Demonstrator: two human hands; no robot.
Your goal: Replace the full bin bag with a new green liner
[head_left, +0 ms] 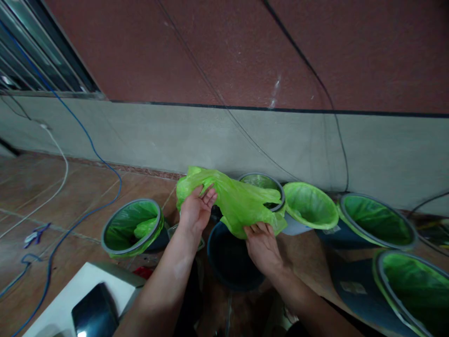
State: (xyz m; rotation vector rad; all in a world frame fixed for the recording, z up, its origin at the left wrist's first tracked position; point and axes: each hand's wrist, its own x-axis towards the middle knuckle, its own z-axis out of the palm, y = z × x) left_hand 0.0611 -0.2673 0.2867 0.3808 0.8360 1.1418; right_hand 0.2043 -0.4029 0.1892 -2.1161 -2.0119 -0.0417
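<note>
A thin bright green plastic trash bag (242,196) is stretched crumpled between both hands, above a dark, unlined bin (209,255). My left hand (196,210) is palm up with loosely curled fingers, and a fold of the bag is gathered at its fingertips. Lower down, my right hand (263,245) faces knuckles up, its fingers closed over the bag's near edge. Part of the bag hangs across a grey-rimmed bin (282,194) by the wall and hides some of its opening.
To the left stands a green-lined bin (159,220); several more lined bins, including a pale one (296,226), line the right. A dark flat device (96,311) lies on a white box (63,290). A blue cable (84,216) crosses the tiled floor.
</note>
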